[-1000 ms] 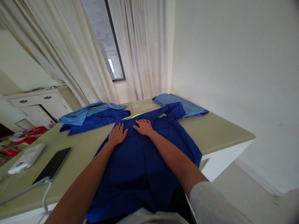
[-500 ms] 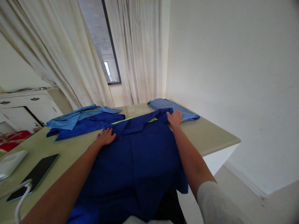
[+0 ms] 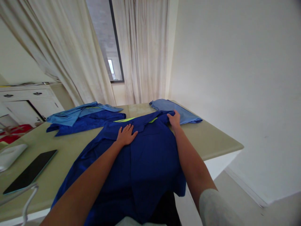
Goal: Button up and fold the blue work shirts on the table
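Note:
A dark blue work shirt (image 3: pixel 150 157) with a collar and yellow-green strips lies spread over the near part of the table, its lower part hanging off the front edge. My left hand (image 3: pixel 127 135) rests flat on its upper part near the collar, fingers spread. At the shirt's far right shoulder, my right hand (image 3: pixel 174 119) is closed on the fabric, thumb and fingers pinching it. Just behind that hand is a folded light blue garment (image 3: pixel 185 114).
A pile of light and dark blue clothes (image 3: pixel 77 117) lies at the table's back left. On the left are a black tablet (image 3: pixel 30 171), a white device (image 3: pixel 11 155) and a white cable (image 3: pixel 30 201). The table (image 3: pixel 218 144) ends near a wall on the right.
My left hand has moved right, from the shirt's left shoulder onto its front near the collar. My right hand has closed on the fabric at the right shoulder. The view has shifted slightly.

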A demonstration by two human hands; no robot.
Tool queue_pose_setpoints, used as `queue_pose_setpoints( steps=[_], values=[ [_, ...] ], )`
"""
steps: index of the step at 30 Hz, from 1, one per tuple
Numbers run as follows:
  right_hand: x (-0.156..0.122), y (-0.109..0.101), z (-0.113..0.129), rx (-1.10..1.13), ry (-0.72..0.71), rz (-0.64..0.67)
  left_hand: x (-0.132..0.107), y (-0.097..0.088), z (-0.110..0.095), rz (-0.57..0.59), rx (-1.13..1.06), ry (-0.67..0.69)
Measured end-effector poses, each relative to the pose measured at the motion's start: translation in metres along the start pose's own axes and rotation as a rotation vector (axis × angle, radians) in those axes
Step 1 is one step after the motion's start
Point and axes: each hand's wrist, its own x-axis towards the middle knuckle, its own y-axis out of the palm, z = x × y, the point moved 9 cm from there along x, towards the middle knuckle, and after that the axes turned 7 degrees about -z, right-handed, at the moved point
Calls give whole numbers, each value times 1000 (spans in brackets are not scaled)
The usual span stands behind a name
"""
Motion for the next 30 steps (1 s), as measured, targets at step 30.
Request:
queue_pose_setpoints(
  steps=[30],
  values=[
    [-90,62,94,128,-571,691,-11,-25,-2,-143,-135,23]
  ],
)
